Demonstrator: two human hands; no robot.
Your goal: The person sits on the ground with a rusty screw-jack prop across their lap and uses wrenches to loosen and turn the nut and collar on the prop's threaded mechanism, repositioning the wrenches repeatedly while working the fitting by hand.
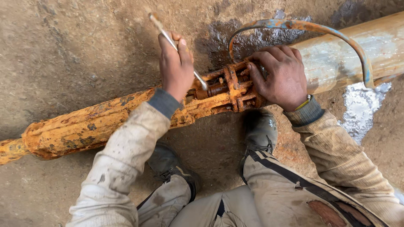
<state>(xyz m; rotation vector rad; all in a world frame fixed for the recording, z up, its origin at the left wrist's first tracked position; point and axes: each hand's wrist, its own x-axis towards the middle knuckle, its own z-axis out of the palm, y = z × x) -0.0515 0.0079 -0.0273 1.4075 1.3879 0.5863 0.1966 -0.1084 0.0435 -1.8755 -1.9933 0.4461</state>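
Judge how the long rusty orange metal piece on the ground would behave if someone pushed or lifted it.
The rusty orange piece looks like thick solid metal, so probably heavy and fully stiff. Its rounded body might roll a little, though the bolted fitting under the right hand would likely check that. Flaking rust suggests a rough, non-slippery grip; the left hand holds a thin rod against it.

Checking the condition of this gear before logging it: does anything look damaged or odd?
Yes. The orange pipe is heavily rusted, paint flaking, as is its clamp joint. The curved handle is corroded too. A wet patch sits on the ground beside the right hand.
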